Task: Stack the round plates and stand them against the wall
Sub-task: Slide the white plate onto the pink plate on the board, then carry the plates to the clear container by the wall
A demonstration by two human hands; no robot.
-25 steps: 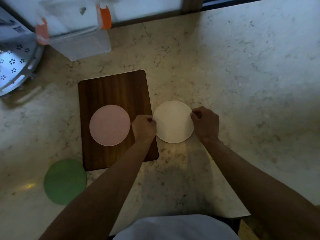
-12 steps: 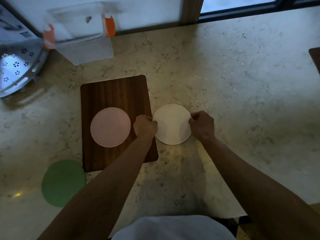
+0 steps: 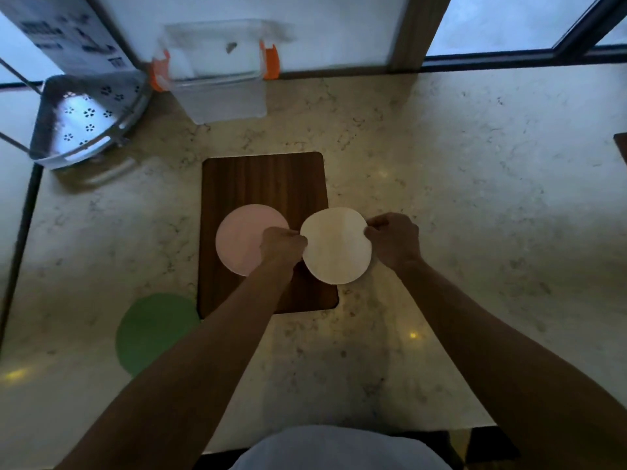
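Observation:
A white round plate (image 3: 336,245) is held at both sides, partly over the right edge of a dark wooden board (image 3: 264,184). My left hand (image 3: 283,245) pinches its left rim and my right hand (image 3: 393,240) pinches its right rim. A pink round plate (image 3: 242,237) lies flat on the board, just left of my left hand, which covers its right edge. A green round plate (image 3: 156,334) lies flat on the marble counter at the lower left, partly under my left forearm.
A clear plastic box with orange clips (image 3: 217,72) stands against the back wall (image 3: 339,28). A perforated metal rack (image 3: 84,120) fills the back left corner. A dark object (image 3: 621,147) pokes in at the right edge.
Both hands have carried the white plate left, so it now overlaps the board's right edge and sits closer to the pink plate. The head camera has tilted up, showing more wall.

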